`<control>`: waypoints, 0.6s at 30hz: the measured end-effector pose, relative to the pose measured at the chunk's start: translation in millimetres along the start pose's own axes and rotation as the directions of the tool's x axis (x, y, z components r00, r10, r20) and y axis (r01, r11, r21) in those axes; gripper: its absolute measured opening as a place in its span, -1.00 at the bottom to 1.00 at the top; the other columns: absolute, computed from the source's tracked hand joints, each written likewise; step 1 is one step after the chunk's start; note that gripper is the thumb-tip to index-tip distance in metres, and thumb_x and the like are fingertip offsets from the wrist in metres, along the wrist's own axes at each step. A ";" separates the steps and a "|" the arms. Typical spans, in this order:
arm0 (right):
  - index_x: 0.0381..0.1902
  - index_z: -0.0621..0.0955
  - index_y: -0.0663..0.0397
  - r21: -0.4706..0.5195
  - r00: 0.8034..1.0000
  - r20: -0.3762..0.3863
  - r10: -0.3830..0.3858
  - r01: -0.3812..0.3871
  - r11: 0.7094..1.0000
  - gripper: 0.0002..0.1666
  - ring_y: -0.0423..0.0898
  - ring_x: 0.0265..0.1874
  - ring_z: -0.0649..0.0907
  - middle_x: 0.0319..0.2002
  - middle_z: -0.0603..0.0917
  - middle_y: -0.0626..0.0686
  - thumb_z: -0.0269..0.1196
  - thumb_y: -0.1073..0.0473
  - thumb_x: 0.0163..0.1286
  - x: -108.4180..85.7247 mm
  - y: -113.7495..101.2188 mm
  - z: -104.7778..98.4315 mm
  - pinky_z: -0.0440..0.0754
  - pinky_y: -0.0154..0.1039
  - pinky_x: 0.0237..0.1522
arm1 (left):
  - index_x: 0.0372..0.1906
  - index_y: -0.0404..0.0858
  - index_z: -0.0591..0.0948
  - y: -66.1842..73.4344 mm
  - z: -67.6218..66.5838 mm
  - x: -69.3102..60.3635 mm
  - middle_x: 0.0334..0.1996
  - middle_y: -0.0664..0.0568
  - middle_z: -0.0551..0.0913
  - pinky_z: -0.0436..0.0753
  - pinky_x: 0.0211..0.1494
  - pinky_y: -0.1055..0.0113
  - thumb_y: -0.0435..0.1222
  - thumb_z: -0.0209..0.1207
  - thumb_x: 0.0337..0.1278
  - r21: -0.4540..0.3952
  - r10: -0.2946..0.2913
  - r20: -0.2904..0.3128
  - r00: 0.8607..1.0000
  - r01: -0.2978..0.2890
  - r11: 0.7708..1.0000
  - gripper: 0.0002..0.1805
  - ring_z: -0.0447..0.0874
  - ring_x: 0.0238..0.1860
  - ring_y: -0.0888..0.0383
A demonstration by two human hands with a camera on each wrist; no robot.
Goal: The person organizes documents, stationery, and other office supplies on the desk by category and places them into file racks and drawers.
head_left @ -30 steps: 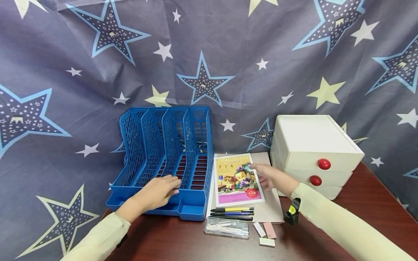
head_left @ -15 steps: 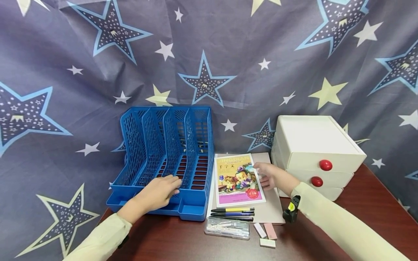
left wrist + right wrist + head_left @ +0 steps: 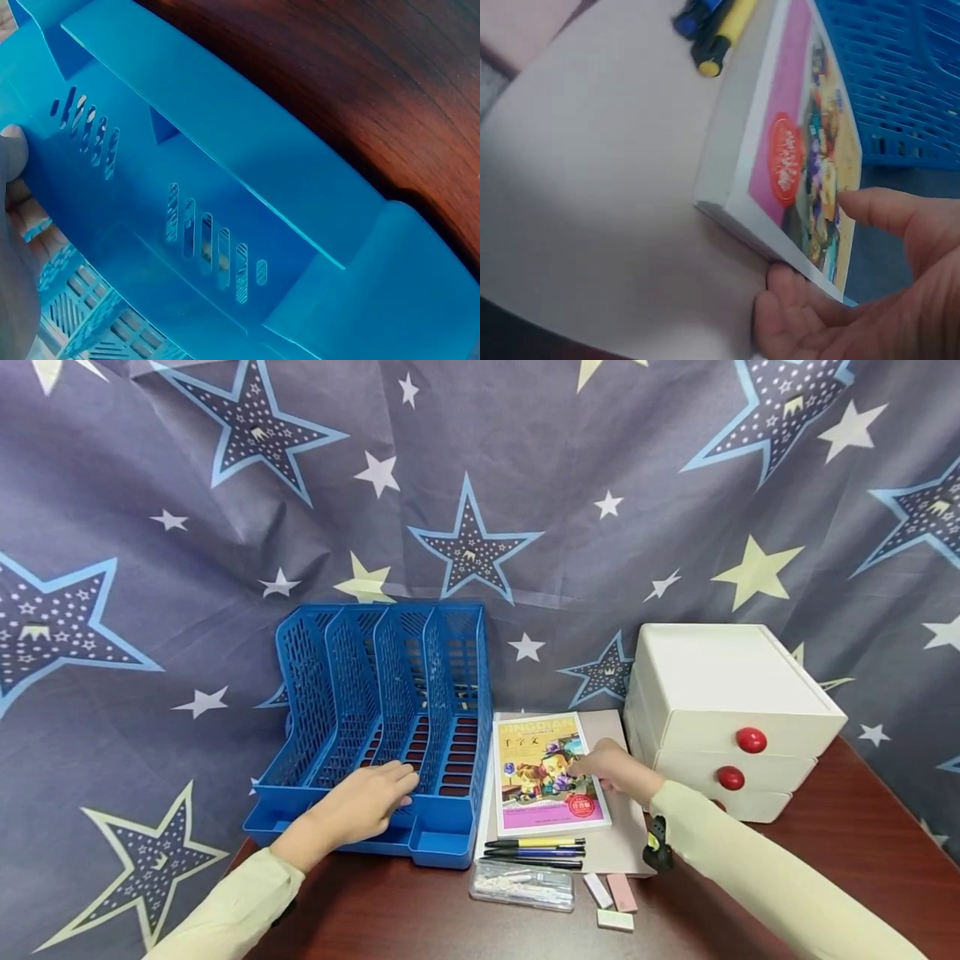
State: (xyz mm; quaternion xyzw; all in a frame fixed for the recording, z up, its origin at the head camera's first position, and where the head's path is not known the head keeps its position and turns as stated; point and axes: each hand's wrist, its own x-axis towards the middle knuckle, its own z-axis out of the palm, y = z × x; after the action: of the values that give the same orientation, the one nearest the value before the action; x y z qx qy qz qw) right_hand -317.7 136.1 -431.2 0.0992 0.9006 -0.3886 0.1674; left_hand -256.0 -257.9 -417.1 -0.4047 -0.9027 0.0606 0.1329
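Observation:
My left hand (image 3: 363,806) holds the front rim of a blue file rack (image 3: 442,735) with upright dividers. In the left wrist view the thumb lies over the rack's slotted front wall (image 3: 112,202), the other fingers behind it. My right hand (image 3: 611,764) is at the right edge of a colourful children's book (image 3: 543,777) with a yellow and pink cover. In the right wrist view the thumb presses on the book's cover (image 3: 821,172) while curled fingers (image 3: 784,307) sit against its side edge. The book lies flat on a larger pale board or book (image 3: 630,827).
Several pens (image 3: 534,852) lie below the book, with a clear plastic case (image 3: 521,885) in front of them. Three erasers (image 3: 615,919) are beside the case. A white drawer unit (image 3: 735,677) with red knobs stands to the right on the brown table (image 3: 420,918).
My right hand has moved left onto the book's edge, its thumb now over the cover. The left hand stays on the rack. The book lies where it was.

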 end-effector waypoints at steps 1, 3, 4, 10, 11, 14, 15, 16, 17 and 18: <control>-0.22 0.47 0.29 -0.026 1.000 -0.011 -0.013 0.013 1.000 -0.55 -0.17 -0.65 0.33 -0.54 0.36 -0.02 0.43 0.09 0.18 0.1 -0.1 1.5 0.33 -0.32 -0.60 | -0.05 -0.16 0.61 0.0 0.0 0.3 -0.10 0.02 0.70 0.71 -0.04 0.20 -0.20 0.15 0.45 0.001 0.002 0.000 1.000 -0.002 1.000 -0.85 0.65 -0.11 0.12; -0.23 0.51 0.30 -0.086 0.999 -0.031 -0.033 0.030 0.996 -0.54 -0.12 -0.59 0.40 -0.51 0.43 0.02 0.46 0.08 0.15 -0.4 -0.8 4.2 0.36 -0.30 -0.57 | -0.06 -0.17 0.61 -0.1 0.0 0.6 -0.10 0.02 0.70 0.71 -0.06 0.20 -0.20 0.14 0.45 0.003 0.006 -0.001 1.000 -0.006 1.000 -0.85 0.65 -0.12 0.12; -0.21 0.53 0.30 -0.108 0.999 -0.038 -0.038 0.034 0.994 -0.53 -0.08 -0.52 0.45 -0.46 0.47 0.05 0.48 0.08 0.14 -0.9 -1.0 5.4 0.40 -0.28 -0.52 | -0.06 -0.17 0.60 -0.1 0.2 0.5 -0.12 0.03 0.70 0.70 -0.08 0.21 -0.21 0.14 0.45 0.004 0.008 -0.003 1.000 -0.008 1.000 -0.85 0.64 -0.14 0.12; -0.17 0.58 0.28 -0.167 0.995 -0.071 -0.064 0.051 0.985 -0.51 0.02 -0.35 0.53 -0.32 0.57 0.12 0.50 0.07 0.10 -2.6 0.3 7.2 0.45 -0.20 -0.38 | -0.21 -0.11 0.53 0.5 -0.5 1.0 -0.35 0.14 0.53 0.48 -0.30 0.37 -0.22 0.15 0.44 -0.009 0.010 -0.019 1.000 -0.010 1.000 -0.93 0.41 -0.33 0.22; -0.19 0.58 0.27 -0.167 0.995 -0.073 -0.067 0.054 0.984 -0.52 0.01 -0.37 0.52 -0.34 0.56 0.11 0.51 0.07 0.09 -2.5 0.8 7.2 0.44 -0.20 -0.39 | -0.23 -0.10 0.51 0.7 -0.7 1.1 -0.36 0.15 0.51 0.45 -0.31 0.38 -0.22 0.16 0.43 -0.011 0.010 -0.020 1.000 -0.010 1.000 -0.92 0.38 -0.34 0.22; -0.23 0.59 0.25 -0.158 0.995 -0.080 -0.063 0.049 0.986 -0.54 0.00 -0.39 0.52 -0.38 0.55 0.10 0.52 0.07 0.07 -2.2 1.0 7.8 0.42 -0.21 -0.40 | -0.25 -0.09 0.50 0.7 -0.7 1.0 -0.37 0.15 0.51 0.43 -0.33 0.40 -0.21 0.16 0.43 -0.008 0.005 -0.020 1.000 -0.006 1.000 -0.90 0.38 -0.35 0.23; -0.23 0.59 0.25 -0.159 0.994 -0.084 -0.062 0.048 0.986 -0.55 0.00 -0.38 0.52 -0.38 0.56 0.10 0.52 0.07 0.06 -1.8 0.8 8.4 0.43 -0.21 -0.39 | -0.25 -0.09 0.50 0.8 -0.5 0.9 -0.37 0.14 0.52 0.44 -0.33 0.40 -0.21 0.16 0.43 -0.007 0.004 -0.019 1.000 -0.004 1.000 -0.90 0.39 -0.35 0.22; -0.23 0.60 0.25 -0.164 0.994 -0.090 -0.065 0.050 0.985 -0.54 0.00 -0.38 0.52 -0.37 0.57 0.10 0.52 0.07 0.06 -1.8 0.3 9.0 0.44 -0.21 -0.38 | -0.25 -0.09 0.50 0.9 -0.2 0.8 -0.36 0.14 0.54 0.45 -0.32 0.39 -0.21 0.17 0.43 -0.006 0.002 -0.019 1.000 -0.002 1.000 -0.90 0.40 -0.35 0.22; -0.22 0.60 0.26 -0.170 0.993 -0.097 -0.069 0.052 0.984 -0.53 0.01 -0.37 0.53 -0.36 0.59 0.11 0.52 0.08 0.06 -1.7 -0.1 9.7 0.45 -0.20 -0.37 | -0.25 -0.09 0.50 1.0 0.0 0.8 -0.36 0.14 0.54 0.45 -0.33 0.39 -0.21 0.17 0.43 -0.006 -0.001 -0.018 1.000 0.001 1.000 -0.90 0.40 -0.35 0.22; -0.20 0.61 0.28 -0.182 0.992 -0.107 -0.071 0.051 0.982 -0.52 0.01 -0.37 0.54 -0.35 0.61 0.12 0.53 0.08 0.05 -1.6 -1.0 10.3 0.47 -0.20 -0.35 | -0.25 -0.09 0.50 1.0 0.3 0.7 -0.36 0.14 0.54 0.45 -0.33 0.39 -0.21 0.17 0.43 -0.005 -0.003 -0.018 1.000 0.003 1.000 -0.90 0.41 -0.35 0.22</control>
State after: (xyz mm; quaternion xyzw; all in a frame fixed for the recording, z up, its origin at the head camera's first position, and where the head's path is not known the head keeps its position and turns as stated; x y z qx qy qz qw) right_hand -314.2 127.8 -436.6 0.0779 0.9426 -0.3048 0.1124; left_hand -255.9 -256.7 -417.5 -0.4043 -0.9022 0.0546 0.1400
